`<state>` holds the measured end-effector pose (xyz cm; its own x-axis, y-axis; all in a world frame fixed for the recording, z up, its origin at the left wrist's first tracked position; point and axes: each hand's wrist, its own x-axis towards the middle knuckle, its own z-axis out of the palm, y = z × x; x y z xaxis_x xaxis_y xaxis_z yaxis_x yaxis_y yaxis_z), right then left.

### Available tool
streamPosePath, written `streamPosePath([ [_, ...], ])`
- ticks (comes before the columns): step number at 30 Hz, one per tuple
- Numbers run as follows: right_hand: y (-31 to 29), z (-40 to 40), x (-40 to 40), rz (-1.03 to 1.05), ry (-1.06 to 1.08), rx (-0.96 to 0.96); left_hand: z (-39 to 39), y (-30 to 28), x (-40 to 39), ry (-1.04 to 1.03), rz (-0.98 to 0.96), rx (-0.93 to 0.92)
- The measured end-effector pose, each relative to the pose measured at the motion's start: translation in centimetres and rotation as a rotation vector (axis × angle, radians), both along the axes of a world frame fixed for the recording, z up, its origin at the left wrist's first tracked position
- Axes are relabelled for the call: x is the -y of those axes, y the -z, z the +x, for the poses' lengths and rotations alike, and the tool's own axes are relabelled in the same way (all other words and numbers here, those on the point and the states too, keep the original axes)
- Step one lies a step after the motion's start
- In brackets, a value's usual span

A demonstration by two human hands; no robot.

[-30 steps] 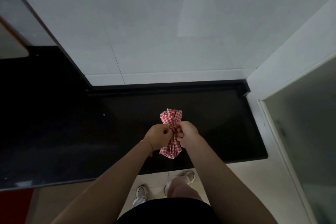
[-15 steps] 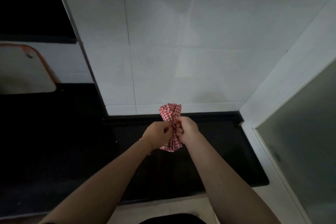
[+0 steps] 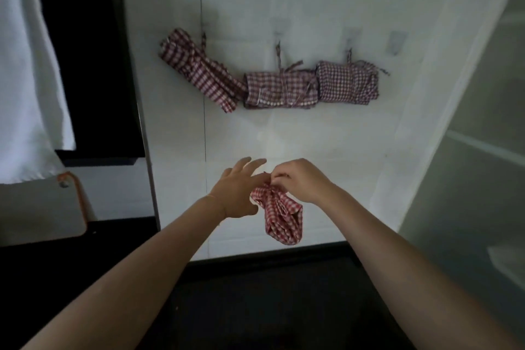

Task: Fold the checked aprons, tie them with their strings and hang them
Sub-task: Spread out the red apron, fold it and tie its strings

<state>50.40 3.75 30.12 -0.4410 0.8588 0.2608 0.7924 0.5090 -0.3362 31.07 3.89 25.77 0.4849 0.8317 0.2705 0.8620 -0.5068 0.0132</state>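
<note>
A red-and-white checked apron bundle (image 3: 279, 214) hangs in front of the white tiled wall, tied at its top. My right hand (image 3: 298, 180) pinches the bundle's top by its string. My left hand (image 3: 237, 192) is beside it with fingers spread and straight, touching the bundle's left side. Three folded, tied checked aprons hang from wall hooks above: a tilted one at the left (image 3: 199, 69), one in the middle (image 3: 279, 89) and one at the right (image 3: 348, 82). An unused hook (image 3: 396, 42) sits to the right of them.
A black counter (image 3: 255, 301) runs below the wall. A white board with an orange rim (image 3: 42, 207) leans at the left, under a white cloth (image 3: 25, 65). A frosted glass panel (image 3: 477, 150) stands at the right.
The view has tilted up from the counter to the wall, showing the hung aprons. Both hands rose with the bundle. My left hand let go and spread its fingers.
</note>
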Motion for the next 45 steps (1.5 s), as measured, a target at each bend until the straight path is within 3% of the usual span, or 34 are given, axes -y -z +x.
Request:
streamPosePath([
  [5, -5.4, 2.8, 0.0, -0.03, -0.029, -0.138, 1.7, -6.0, -0.3, 0.061, 0.093, 0.007],
  [9, -8.2, 4.4, 0.0, -0.044, -0.008, -0.257, 3.4, -9.1, -0.3, 0.062, 0.047, 0.073],
  [14, -9.8, 7.5, -0.2, -0.116, 0.078, -0.273, 5.3, -10.8, -1.0, 0.109, -0.08, 0.157],
  [21, -10.2, 12.1, -1.0, -0.157, 0.143, -0.427, 9.8, -12.0, -2.5, 0.154, 0.096, 0.222],
  [31, -13.8, 20.6, -4.3, -0.212, 0.078, -0.539, 17.4, -15.9, -5.5, 0.222, 0.113, 0.303],
  [38, -16.7, 24.5, -6.1, -0.067, 0.118, -0.561, 22.4, -18.8, -7.8, 0.193, 0.255, 0.28],
  [45, -17.9, 26.1, -8.0, 0.231, 0.246, -0.31, 27.3, -20.8, -8.7, 0.064, 0.379, 0.195],
])
